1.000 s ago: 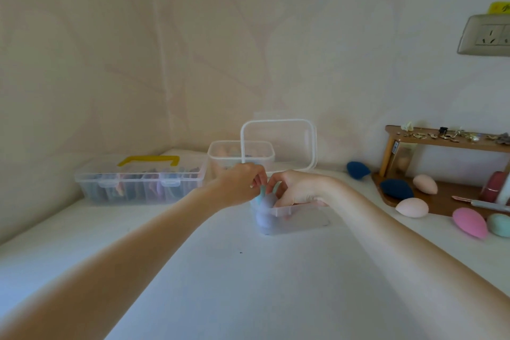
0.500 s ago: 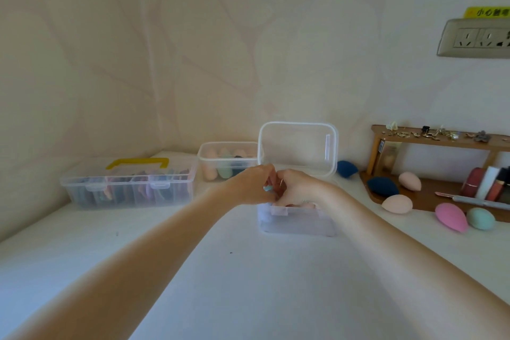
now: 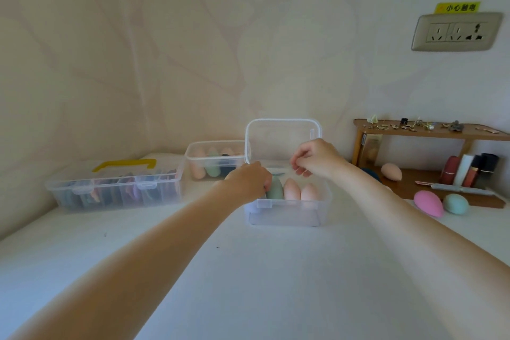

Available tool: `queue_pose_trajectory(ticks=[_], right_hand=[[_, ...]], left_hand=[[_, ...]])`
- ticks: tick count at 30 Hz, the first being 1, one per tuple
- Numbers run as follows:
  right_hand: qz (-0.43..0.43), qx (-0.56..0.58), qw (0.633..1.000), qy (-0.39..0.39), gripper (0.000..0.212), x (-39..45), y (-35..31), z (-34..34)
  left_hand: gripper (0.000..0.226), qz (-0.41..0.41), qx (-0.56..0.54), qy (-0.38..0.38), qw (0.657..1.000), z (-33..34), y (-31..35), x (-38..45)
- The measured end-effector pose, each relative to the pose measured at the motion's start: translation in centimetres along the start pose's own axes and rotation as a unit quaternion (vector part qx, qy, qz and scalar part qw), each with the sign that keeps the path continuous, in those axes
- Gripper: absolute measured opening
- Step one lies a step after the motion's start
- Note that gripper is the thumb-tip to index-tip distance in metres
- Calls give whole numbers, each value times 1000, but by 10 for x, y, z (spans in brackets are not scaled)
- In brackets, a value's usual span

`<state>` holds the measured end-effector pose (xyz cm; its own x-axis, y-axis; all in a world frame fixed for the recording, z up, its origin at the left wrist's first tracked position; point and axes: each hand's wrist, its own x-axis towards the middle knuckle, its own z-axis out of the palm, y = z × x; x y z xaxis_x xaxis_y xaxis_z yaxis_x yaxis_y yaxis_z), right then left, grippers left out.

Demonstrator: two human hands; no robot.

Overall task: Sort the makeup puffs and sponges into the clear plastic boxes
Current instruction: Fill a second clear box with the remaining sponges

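A clear plastic box (image 3: 287,214) with its lid (image 3: 283,141) standing upright sits mid-table. Inside it stand a green sponge (image 3: 274,189) and two peach sponges (image 3: 292,189). My left hand (image 3: 248,182) reaches into the box's left side, its fingers curled against the green sponge. Above the box's right half hovers my right hand (image 3: 314,157), fingers loosely curled and holding nothing. Loose on the table at the right lie a pink sponge (image 3: 428,203) and a teal sponge (image 3: 455,203); another peach sponge (image 3: 391,171) rests on the wooden shelf.
A second open box (image 3: 214,159) with several sponges stands behind on the left. A closed yellow-handled case (image 3: 116,186) lies far left. A wooden shelf (image 3: 430,132) with trinkets and lipsticks (image 3: 469,170) occupies the right. A wall socket (image 3: 455,32) is above.
My hands parted: the right one rose away from the box, the left stayed at the green sponge. The sponges in the box are now visible. The camera view shifted.
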<state>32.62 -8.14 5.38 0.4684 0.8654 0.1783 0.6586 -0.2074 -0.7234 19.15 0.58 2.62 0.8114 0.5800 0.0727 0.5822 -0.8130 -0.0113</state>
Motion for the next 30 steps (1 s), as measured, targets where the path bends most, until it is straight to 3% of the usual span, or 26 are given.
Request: queue_pose_trajectory(ticks=[2, 4, 8, 11, 21, 26, 28, 30], right_hand=[[-6, -96, 991, 93, 28, -1, 8, -10], [28, -210, 969, 126, 27, -6, 23, -21], [182, -415, 890, 44, 33, -26, 60, -26], [223, -428, 876, 12, 37, -40, 85, -21], [160, -444, 881, 30, 35, -43, 96, -26], [107, -333, 924, 155, 33, -31, 62, -28], [67, -218, 950, 212, 40, -22, 41, -28], [30, -41, 981, 187, 42, -16, 19, -24]], left_hand=[[31, -2, 22, 9, 1000, 2, 1, 1], [30, -4, 42, 21, 999, 4, 4, 1], [31, -13, 58, 24, 998, 8, 7, 1], [33, -12, 45, 28, 999, 6, 11, -4], [34, -10, 49, 8, 999, 1, 15, -6], [32, -23, 46, -8, 999, 1, 18, -1], [30, -20, 40, -18, 999, 0, 17, 0], [28, -16, 31, -20, 999, 0, 15, 0]])
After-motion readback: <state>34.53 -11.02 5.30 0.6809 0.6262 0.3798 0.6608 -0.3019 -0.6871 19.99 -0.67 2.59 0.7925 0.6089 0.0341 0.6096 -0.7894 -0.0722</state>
